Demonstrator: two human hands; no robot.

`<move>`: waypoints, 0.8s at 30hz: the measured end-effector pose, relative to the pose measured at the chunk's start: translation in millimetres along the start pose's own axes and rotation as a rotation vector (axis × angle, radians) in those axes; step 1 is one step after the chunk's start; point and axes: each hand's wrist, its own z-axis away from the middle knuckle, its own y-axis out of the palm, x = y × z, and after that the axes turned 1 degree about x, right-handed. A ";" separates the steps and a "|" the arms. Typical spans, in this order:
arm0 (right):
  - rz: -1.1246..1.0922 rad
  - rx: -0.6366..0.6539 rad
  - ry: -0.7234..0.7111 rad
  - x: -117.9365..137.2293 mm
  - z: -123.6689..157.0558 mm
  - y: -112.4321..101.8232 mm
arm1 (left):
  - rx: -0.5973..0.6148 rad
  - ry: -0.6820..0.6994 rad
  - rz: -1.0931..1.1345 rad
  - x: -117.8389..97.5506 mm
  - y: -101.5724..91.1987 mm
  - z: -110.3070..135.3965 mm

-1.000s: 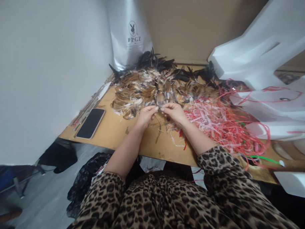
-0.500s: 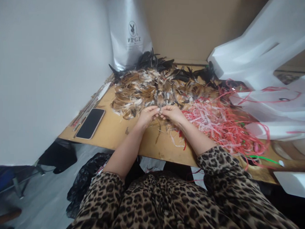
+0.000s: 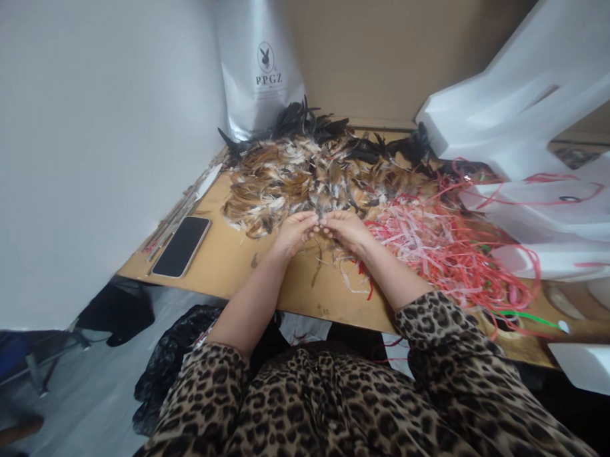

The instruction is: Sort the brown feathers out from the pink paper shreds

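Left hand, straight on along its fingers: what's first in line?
Probably the right hand: the left hand points at its fingertips, almost touching. Feathers lie just behind.

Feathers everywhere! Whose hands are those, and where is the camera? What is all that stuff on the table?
The camera sits on a person's head, looking down, so you see their own arms in leopard-print sleeves. The left hand and right hand meet at the edge of a pile of brown, white and black feathers, fingers pinching something too tiny to make out. On the wooden table there are also red and pink strips, a phone and a silver bag.
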 end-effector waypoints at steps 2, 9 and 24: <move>0.010 -0.002 -0.006 0.5 1.0 1.4 | 0.005 0.008 -0.016 0.4 -0.5 -0.2; 0.026 -0.019 -0.007 -0.6 -0.1 0.6 | -0.008 0.016 -0.030 -0.1 1.3 0.7; -0.151 0.028 0.058 2.6 -0.1 -3.1 | 0.050 -0.018 0.016 0.8 -1.6 0.0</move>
